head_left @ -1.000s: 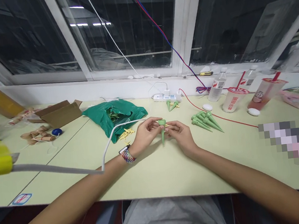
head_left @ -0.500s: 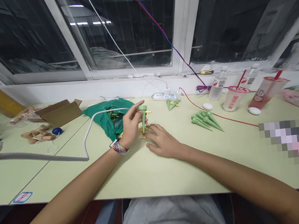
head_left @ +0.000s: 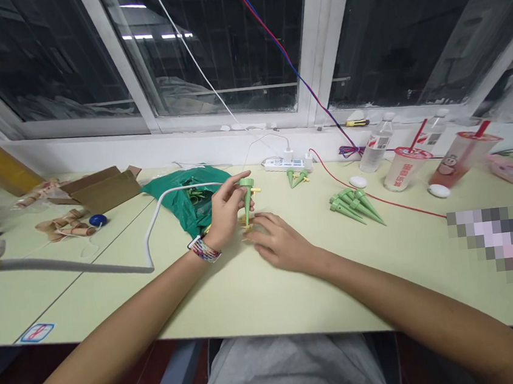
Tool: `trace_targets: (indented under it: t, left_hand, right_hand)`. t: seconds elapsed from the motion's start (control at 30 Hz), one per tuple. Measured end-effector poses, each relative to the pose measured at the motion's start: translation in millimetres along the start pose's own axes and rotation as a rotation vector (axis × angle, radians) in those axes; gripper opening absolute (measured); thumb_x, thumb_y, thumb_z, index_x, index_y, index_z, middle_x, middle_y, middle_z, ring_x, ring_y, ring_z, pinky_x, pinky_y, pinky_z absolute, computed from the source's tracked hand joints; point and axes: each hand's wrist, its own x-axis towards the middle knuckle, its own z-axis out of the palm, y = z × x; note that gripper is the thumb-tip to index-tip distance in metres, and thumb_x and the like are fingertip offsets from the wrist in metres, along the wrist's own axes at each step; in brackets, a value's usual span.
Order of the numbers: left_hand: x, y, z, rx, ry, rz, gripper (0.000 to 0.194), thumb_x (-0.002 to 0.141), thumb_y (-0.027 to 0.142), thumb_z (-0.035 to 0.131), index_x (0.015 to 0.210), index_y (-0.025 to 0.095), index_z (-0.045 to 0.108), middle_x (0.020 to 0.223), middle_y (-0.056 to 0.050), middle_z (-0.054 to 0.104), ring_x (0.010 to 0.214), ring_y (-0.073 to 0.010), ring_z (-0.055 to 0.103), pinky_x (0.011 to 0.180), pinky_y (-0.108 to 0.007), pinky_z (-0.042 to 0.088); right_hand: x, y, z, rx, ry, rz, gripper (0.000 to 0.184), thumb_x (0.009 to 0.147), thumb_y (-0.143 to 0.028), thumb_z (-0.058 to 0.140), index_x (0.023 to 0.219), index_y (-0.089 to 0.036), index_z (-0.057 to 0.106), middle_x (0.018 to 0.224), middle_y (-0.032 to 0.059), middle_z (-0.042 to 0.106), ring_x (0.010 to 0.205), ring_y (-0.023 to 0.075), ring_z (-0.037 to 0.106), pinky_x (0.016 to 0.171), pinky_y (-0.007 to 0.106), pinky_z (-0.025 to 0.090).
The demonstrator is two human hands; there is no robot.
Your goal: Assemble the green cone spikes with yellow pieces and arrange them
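My left hand [head_left: 226, 216] grips a green plant watering spike [head_left: 247, 198] between thumb and fingers, with its index finger stretched out. The spike is upright, point down, and a small yellow valve [head_left: 256, 190] sticks out near its cap. On the tabletop just below, my right hand [head_left: 282, 241] has its fingers bent and apart. Its fingertips touch or hover over small yellow parts [head_left: 244, 230], which are partly hidden by both hands. Beside my left hand lies an open green plastic bag [head_left: 177, 203] with dark green pieces inside.
Several green spikes [head_left: 356, 206] lie in a pile at right; two more with yellow valves [head_left: 298, 178] lie near a power strip [head_left: 285, 164]. Drink cups [head_left: 403, 169], bottles [head_left: 376, 146] and a red cable [head_left: 395, 202] are at right. A grey bent tube [head_left: 76, 266], cardboard box [head_left: 103, 193] and wooden toys [head_left: 65, 224] are left.
My right fingers have shifted slightly over the yellow parts. My left hand keeps the spike in nearly the same place; the view has moved a little.
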Motion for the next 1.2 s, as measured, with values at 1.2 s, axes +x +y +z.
trace_targets:
  t: [1.2]
  left_hand:
    - [-19,-9,12.8,0.118,-0.29,-0.165,0.043,0.081,0.04,0.08,0.113,0.02,0.06,0.079,0.001,0.066,0.07,-0.0151,0.068,0.068,-0.027,0.055]
  right_hand:
    - [-21,23,-49,0.261,0.456,0.307,0.004,0.096,-0.025,0.064,0.096,-0.023,0.067,0.093,0.0035,0.07,0.076,0.0168,0.066,0.07,0.031,0.056]
